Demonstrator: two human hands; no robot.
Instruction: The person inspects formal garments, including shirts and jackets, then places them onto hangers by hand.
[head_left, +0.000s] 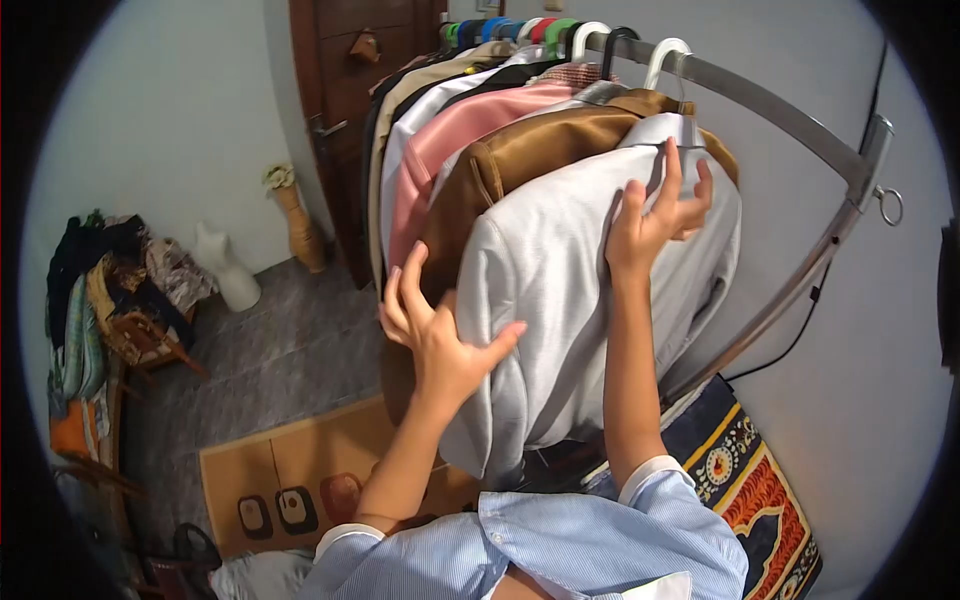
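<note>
A light grey shirt [560, 270] hangs at the near end of the clothes rack, its collar below a white hanger [668, 58]. My left hand [435, 335] is beside its sleeve, fingers spread, with the thumb over the sleeve and nothing gripped. In front of the upper part of the shirt, just below the collar, is my right hand [660, 215], its fingers apart and holding nothing. Directly behind the grey shirt hangs a brown satin garment [540, 150], and a pink one [450, 130] is behind that.
The curved metal rail [780, 110] runs to the right. Behind the rack is a brown door [350, 100]. At left are a white mannequin torso [228, 268], a vase [297, 220] and a chair piled with clothes [135, 285]. A patterned rug [765, 490] lies at lower right.
</note>
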